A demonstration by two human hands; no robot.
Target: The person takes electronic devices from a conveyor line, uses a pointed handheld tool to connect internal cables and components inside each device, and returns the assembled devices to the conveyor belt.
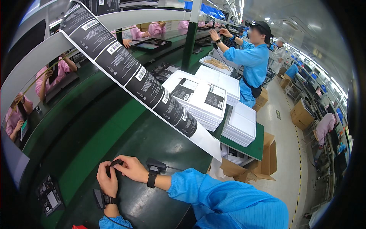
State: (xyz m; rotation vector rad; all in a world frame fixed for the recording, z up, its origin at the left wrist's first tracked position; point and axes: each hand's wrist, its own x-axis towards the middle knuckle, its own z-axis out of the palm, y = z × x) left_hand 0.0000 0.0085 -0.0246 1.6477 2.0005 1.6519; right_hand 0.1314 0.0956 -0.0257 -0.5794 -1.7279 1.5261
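Over the dark green table [141,204], both hands come together around a small black piece [116,162], too small and covered to name. My left hand [106,178] has its fingers closed on its near side. From the right, my right hand [132,168] pinches the same piece with thumb and fingertips. Black straps with small boxy devices are on both wrists. Just beyond the hands hangs a long strip of black printed labels [129,69] on white backing, sloping from a rail at upper left to the table's right edge.
At lower left, a black electronic part with a white label [50,198] lies on the green conveyor belt [82,162]. Stacked white trays [207,119] stand at the table's far right, beside open cartons [268,158]. A co-worker in blue [253,63] stands beyond; people in pink sit across the line.
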